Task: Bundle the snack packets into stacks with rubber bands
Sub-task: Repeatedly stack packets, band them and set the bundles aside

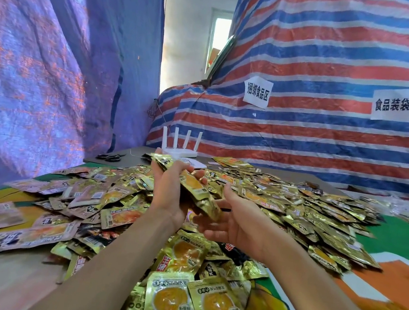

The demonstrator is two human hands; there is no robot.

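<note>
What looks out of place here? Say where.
A white four-antenna router stands at the far edge of the table beside the heap of gold snack packets: electronics among food. Black scissors lie left of it.

- Router (pixel 179 149): white, four upright antennas, at the far edge of the grey worktop (pixel 133 160), centre of frame.
- Flat white device (pixel 195 163): just beside the router, to its right.
- Scissors (pixel 110 156): black handles, lying flat left of the router.
- Blue tarpaulin (pixel 55 59): hanging, left side of frame.
- Striped tarpaulin (pixel 339 55): red, white and blue, right side; carries two white paper signs (pixel 256 91) (pixel 397 104) with black characters.
- Window (pixel 220 35): bright, seen between the two tarpaulins.
- Printed sheet (pixel 394 237): green and orange, covering the worktop at right.
</note>
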